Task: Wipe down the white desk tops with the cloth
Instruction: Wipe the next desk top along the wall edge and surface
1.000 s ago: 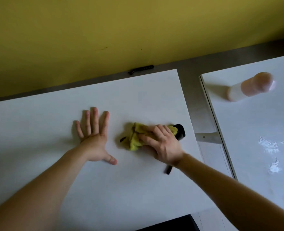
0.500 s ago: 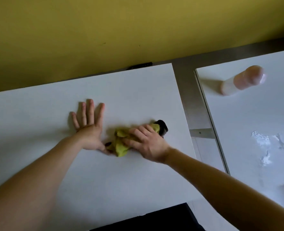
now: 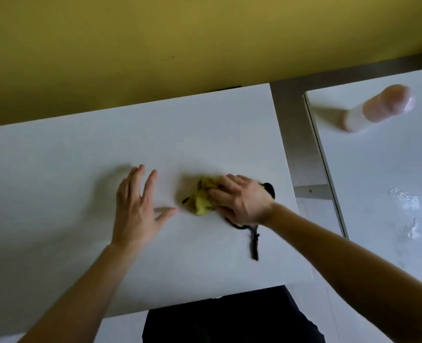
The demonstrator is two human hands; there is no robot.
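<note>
The right hand point(image 3: 242, 201) is pressing the yellow cloth point(image 3: 202, 200) onto the white desk top point(image 3: 56, 181), right of its centre. Its fingers are lying close together, bent over the wad (motion blur is hiding finer detail). A black cord point(image 3: 254, 241) is trailing from under that palm toward the near edge. The left hand point(image 3: 137, 209) is sitting just left of the cloth, 4 fingers straight and slightly spread, thumb out; contact with the surface cannot be told. A bottle point(image 3: 376, 110) is standing on the 2nd desk top point(image 3: 378, 169), at right.
</note>
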